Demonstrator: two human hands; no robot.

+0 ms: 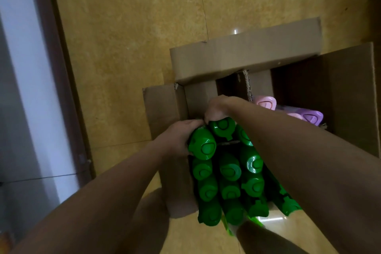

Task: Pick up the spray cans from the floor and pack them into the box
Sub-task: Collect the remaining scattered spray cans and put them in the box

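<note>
An open cardboard box (165, 109) stands on the floor with its flaps raised. Several green-capped spray cans (229, 169) stand packed in rows in its near left part. My left hand (178, 137) grips the body of a green can (203, 145) at the box's left wall. My right hand (218, 109) curls over the far side of another green can (222, 128) just beside it. Purple-capped cans (266, 103) lie deeper in the box on the right, partly hidden by my right forearm.
The box sits on yellow-brown floor tiles (123, 37). A dark door frame (59, 68) and a pale wall (20, 47) run along the left. The back flap (245, 55) and the right flap (348, 97) stand up around the opening.
</note>
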